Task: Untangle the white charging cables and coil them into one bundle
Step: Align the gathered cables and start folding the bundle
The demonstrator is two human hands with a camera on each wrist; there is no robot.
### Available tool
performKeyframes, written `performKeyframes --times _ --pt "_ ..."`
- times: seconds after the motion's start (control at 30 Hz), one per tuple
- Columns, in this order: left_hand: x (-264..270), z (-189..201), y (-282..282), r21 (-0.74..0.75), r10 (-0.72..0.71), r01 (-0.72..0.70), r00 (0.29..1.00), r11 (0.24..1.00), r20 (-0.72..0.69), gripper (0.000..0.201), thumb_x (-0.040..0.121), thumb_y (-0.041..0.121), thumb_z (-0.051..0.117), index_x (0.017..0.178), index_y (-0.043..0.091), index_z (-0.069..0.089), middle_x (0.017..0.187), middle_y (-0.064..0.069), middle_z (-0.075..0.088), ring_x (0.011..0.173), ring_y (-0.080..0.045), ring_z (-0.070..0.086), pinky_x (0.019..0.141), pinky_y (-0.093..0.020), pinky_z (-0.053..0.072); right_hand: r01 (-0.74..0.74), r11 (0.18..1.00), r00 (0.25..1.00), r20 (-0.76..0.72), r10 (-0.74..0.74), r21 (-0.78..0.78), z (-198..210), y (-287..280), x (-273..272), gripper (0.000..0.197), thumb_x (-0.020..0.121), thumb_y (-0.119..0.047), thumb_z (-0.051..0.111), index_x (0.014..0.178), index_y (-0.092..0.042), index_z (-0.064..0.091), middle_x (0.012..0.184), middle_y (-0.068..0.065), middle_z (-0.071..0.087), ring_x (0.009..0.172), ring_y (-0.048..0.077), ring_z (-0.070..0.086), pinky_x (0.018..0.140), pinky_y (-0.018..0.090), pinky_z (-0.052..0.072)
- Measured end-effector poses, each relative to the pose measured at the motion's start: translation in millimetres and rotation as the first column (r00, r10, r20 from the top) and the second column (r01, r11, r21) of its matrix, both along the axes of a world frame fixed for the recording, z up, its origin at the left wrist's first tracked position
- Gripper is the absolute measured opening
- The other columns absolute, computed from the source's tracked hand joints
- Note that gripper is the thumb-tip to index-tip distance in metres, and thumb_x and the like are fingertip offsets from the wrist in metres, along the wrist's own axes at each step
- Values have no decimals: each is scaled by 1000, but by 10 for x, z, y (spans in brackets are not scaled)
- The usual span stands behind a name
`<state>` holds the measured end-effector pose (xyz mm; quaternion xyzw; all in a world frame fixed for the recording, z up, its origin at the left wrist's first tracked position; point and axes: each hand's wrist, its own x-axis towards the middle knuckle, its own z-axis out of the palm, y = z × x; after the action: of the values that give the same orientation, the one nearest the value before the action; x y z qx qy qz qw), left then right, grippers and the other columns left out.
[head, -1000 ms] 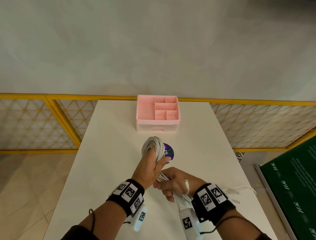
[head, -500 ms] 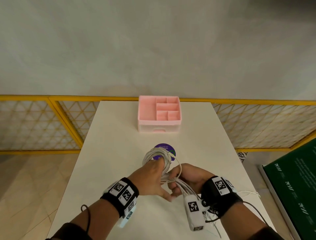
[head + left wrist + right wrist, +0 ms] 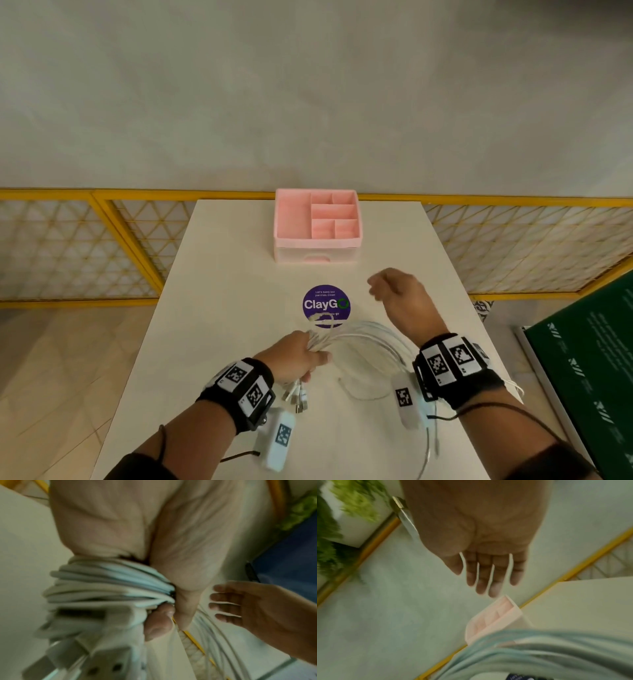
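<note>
My left hand (image 3: pixel 303 354) grips a bundle of white charging cables (image 3: pixel 366 337) low over the white table (image 3: pixel 219 308). The strands arc rightward from the fist and pass under my right wrist. Several plugs (image 3: pixel 297 399) hang below the fist. In the left wrist view the fingers and thumb (image 3: pixel 159 620) wrap the cables (image 3: pixel 109 585), with blurred plugs (image 3: pixel 85 649) in front. My right hand (image 3: pixel 399 294) is lifted above the table, fingers relaxed and holding nothing. In the right wrist view its straight fingers (image 3: pixel 486 577) are bare, above a blurred loop of cables (image 3: pixel 539 654).
A pink compartment organizer (image 3: pixel 317 224) stands at the table's far end. A purple round sticker (image 3: pixel 326 305) lies mid-table, just beyond the cables. Yellow mesh railings (image 3: pixel 85 246) flank the table, and a green board (image 3: pixel 589 377) stands to the right.
My right hand has let go of the cables and risen forward and right. The left hand has pulled the bundle down and nearer, and the loop has spread wide to the right.
</note>
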<state>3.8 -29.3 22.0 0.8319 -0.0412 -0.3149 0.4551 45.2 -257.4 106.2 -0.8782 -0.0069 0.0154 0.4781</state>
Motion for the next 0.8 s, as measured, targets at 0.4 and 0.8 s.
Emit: performKeyframes --times 0.4,0.8 --pt "42 364 -123 -291 55 -94 988 952 -142 12 96 19 60 88 10 58 59 1 50 52 -14 49 61 -28 47 -312 602 750 198 631 -735 -501 326 -410 81 76 -11 61 149 -29 30 155 0 35 144 31 30 108 44 38" --pt "-62 516 -236 -539 64 -115 992 834 -112 20 93 26 63 88 9 53 60 -2 40 49 -16 44 82 -61 53 -325 631 799 152 581 -704 -322 155 260 8 82 -31 68 88 -27 65 95 -7 58 97 18 48 88 40 38"
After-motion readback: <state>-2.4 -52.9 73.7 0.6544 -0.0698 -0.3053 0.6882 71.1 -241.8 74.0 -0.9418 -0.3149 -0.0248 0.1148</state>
